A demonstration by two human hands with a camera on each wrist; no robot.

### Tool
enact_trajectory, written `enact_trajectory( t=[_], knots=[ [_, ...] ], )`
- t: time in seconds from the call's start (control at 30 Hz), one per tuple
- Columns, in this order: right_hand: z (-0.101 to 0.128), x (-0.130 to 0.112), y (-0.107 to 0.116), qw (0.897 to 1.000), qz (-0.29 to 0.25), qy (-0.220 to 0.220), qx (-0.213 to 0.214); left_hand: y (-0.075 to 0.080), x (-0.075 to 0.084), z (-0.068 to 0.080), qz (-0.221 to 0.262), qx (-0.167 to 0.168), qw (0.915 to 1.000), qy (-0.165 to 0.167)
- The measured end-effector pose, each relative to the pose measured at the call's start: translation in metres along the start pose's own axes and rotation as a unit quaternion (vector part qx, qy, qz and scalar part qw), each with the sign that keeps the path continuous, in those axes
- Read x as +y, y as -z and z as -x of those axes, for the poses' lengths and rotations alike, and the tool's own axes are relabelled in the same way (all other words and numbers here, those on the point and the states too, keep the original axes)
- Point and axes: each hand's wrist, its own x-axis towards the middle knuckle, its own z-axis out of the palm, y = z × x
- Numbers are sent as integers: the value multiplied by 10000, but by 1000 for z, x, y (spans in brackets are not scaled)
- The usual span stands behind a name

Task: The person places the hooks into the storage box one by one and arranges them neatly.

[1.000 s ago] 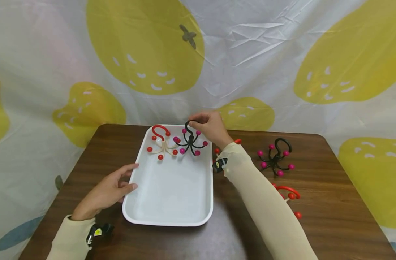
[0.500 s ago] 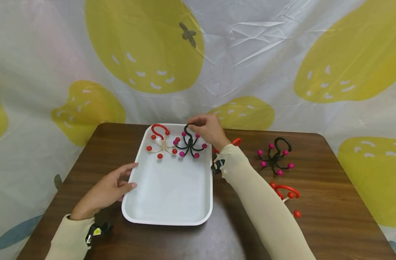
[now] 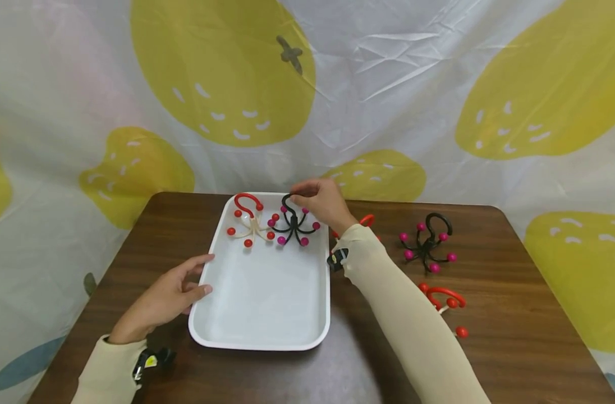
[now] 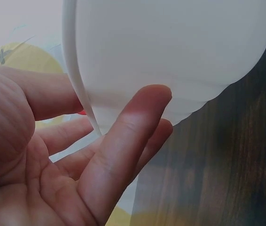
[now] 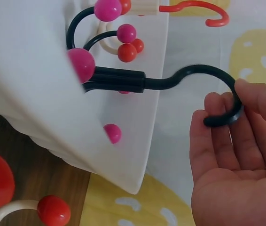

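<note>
In the head view my right hand (image 3: 325, 201) pinches the curved top of a black hook hanger (image 3: 293, 224) with pink ball tips, at the far right of a white tray (image 3: 267, 303). The right wrist view shows the hook (image 5: 199, 70) between thumb and fingers, its ball-tipped arms inside the tray. Beside it in the tray lies a cream hook hanger (image 3: 255, 227) with a red hook and red balls. My left hand (image 3: 163, 294) holds the tray's left rim; thumb and index lie over it while other fingers touch the outer wall (image 4: 170, 52).
Right of the tray lie another black hanger (image 3: 426, 246) with pink balls and a red-hooked hanger (image 3: 446, 297), partly behind my right sleeve. A red hook (image 3: 368, 220) shows behind my wrist. A fruit-patterned curtain (image 3: 388, 101) hangs behind the wooden table (image 3: 519, 292).
My right hand has lowered slightly with the black hanger and shifted it a little left in the tray. My left hand stays at the rim.
</note>
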Motion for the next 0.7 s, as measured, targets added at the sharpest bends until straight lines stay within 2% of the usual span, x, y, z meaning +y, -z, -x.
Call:
enact_trajectory(
  t=[0.37, 0.53, 0.7],
  knots=[
    [10, -12, 11, 9998, -87, -92, 175, 2, 0, 1, 48, -2, 9999, -100],
    [16, -20, 16, 9988, -259, 43, 402, 2, -2, 0, 48, -9, 10000, -68],
    [23, -26, 22, 9975, -452, 347, 417, 3, -4, -2, 82, -42, 9999, -81]
  ],
)
